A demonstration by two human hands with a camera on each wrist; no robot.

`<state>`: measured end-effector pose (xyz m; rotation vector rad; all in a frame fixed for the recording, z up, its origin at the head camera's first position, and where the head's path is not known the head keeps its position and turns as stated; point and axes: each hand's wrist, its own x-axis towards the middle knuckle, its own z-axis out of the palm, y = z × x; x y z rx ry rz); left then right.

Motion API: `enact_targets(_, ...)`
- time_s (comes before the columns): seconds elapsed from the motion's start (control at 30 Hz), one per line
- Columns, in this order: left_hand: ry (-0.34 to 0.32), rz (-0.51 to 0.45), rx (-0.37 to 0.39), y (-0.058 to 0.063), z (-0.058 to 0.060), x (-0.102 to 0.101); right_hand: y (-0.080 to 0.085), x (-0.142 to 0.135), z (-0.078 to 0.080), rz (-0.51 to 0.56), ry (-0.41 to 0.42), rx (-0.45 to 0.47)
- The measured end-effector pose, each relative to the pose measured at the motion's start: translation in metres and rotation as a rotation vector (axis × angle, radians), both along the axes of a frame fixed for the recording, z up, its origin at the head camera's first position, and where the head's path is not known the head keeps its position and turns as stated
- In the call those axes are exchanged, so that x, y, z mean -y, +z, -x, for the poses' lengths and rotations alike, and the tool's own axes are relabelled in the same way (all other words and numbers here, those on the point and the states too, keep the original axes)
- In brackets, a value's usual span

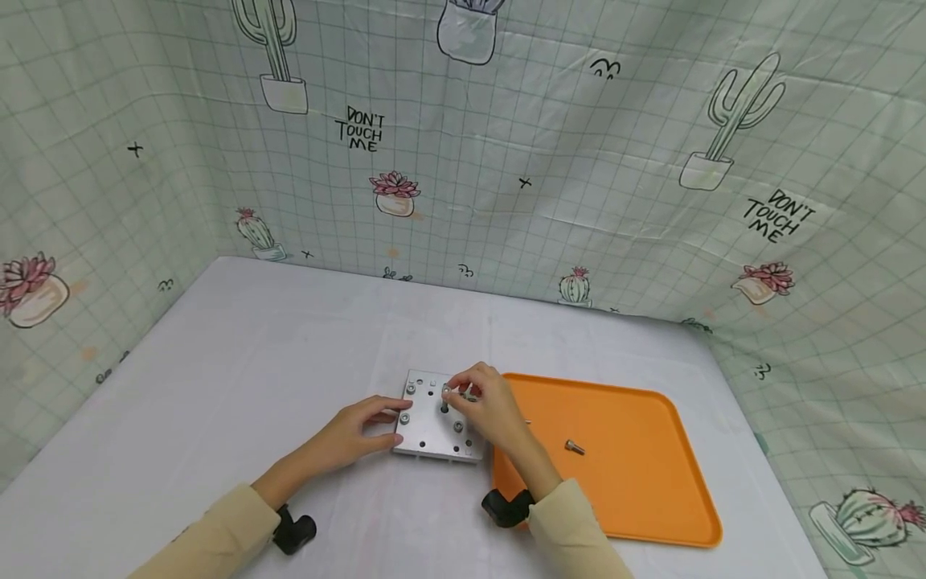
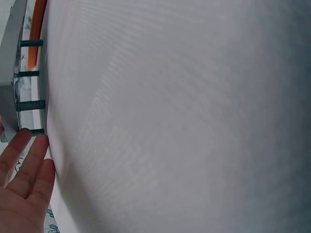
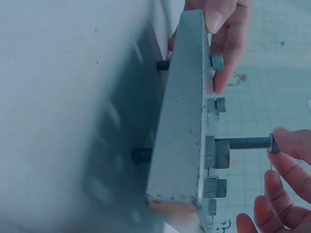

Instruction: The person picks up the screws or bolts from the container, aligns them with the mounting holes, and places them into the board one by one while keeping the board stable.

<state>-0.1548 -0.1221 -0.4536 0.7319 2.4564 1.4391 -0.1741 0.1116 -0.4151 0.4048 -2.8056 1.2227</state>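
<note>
A thick metal plate (image 1: 437,434) lies at the middle of the table, with socket-head bolts and several holes on its top face. Threaded bolt ends (image 2: 31,105) stick out from its underside. My left hand (image 1: 365,430) holds the plate's left edge, thumb near the front corner and a finger over the top face. Above the plate, my right hand (image 1: 488,406) pinches an upright bolt (image 3: 245,143) by its head between thumb and fingertips. The bolt's long thread stands above the top face, its lower end hidden behind another bolt head (image 3: 222,154) in the right wrist view.
An orange tray (image 1: 629,482) lies right of the plate, partly under my right forearm. A loose bolt (image 1: 575,447) rests in it, and the end of another small metal piece (image 1: 528,422) shows beside my wrist. A patterned cloth (image 1: 463,201) hangs behind the white table (image 1: 289,338).
</note>
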Motion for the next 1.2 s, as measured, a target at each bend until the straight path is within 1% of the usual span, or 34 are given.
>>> enact_targets(0.2, -0.001, 0.006, 0.011, 0.001, -0.001, 0.000, -0.003, 0.000, -0.002, -0.006, 0.006, 0.010)
enact_targets(0.5, -0.007, -0.002, 0.007, 0.002, 0.000, 0.000, -0.005, -0.002, -0.004, -0.065, 0.014, 0.003)
enact_targets(0.63, -0.013, -0.006, -0.004, 0.001, 0.001, 0.000, -0.006, -0.001, -0.004, -0.129, 0.018, -0.017)
enact_targets(0.77, -0.012, -0.008, -0.011, 0.001, 0.001, 0.000, -0.008, -0.001, -0.003, -0.232, 0.035, -0.077)
enact_targets(0.87, -0.009, -0.004, -0.012, 0.001, 0.001, 0.000, -0.011, -0.001, -0.003, -0.274, 0.048, -0.117)
enact_targets(1.2, -0.010, 0.002, -0.015, 0.001, -0.001, -0.001, -0.010, -0.001, -0.005, -0.270, 0.037, -0.114)
